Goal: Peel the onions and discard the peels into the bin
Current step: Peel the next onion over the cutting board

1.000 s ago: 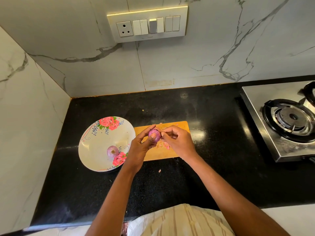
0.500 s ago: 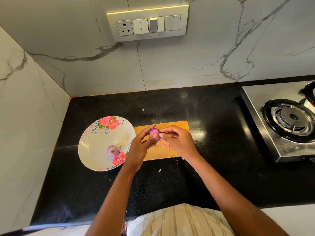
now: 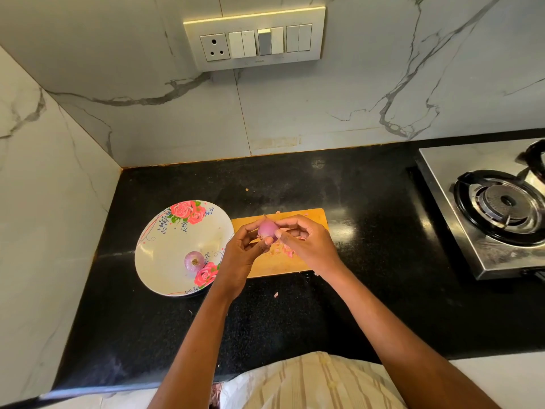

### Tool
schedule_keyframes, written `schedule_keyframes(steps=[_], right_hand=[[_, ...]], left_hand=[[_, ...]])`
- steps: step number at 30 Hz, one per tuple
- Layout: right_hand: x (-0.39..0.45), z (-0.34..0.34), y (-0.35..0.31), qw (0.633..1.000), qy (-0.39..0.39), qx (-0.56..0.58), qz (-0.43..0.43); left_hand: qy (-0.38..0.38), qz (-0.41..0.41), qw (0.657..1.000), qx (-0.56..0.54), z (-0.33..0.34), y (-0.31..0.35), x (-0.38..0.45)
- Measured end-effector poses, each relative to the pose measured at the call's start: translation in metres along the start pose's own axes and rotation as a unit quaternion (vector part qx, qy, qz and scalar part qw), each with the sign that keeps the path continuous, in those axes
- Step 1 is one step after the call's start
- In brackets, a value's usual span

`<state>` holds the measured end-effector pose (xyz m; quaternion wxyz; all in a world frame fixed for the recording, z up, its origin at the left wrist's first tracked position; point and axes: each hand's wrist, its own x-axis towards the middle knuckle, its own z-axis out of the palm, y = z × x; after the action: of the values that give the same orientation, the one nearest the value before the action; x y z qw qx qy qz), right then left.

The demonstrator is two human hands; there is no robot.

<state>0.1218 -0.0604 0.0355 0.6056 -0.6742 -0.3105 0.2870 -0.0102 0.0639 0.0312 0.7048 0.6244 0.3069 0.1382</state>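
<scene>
A black counter [image 3: 368,290] meets a marble wall [image 3: 383,84] at the rear and left. A switch panel [image 3: 255,39] with one socket is mounted on the rear wall. A floral plate [image 3: 165,255] sits on the counter, touching the left edge of a wooden board [image 3: 274,267]. A steel stove [image 3: 486,216] with one burner in full view occupies the right side, well apart from the board.

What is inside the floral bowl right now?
One onion lies in the floral bowl, near its front right side. The left hand covers a sliver of the rim; nothing else shows inside.
</scene>
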Motion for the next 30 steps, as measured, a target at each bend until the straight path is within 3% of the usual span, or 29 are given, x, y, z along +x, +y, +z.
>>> schedule_keyframes(steps=[13, 19, 30], right_hand=[[0.0004, -0.0054, 0.0056, 1.0, 0.029, 0.001, 0.005], [-0.0005, -0.0042, -0.0022, 0.998, -0.012, 0.06, 0.021], [-0.0035, -0.0055, 0.0004, 1.0, -0.001, -0.015, -0.026]], left_hand=[[-0.033, -0.011, 0.999, -0.011, -0.0011, 0.0048, -0.0033], [-0.022, -0.013, 1.0, -0.008, -0.0015, 0.0063, -0.0012], [-0.055, -0.005, 0.998, 0.03, -0.0063, 0.0091, -0.0019]])
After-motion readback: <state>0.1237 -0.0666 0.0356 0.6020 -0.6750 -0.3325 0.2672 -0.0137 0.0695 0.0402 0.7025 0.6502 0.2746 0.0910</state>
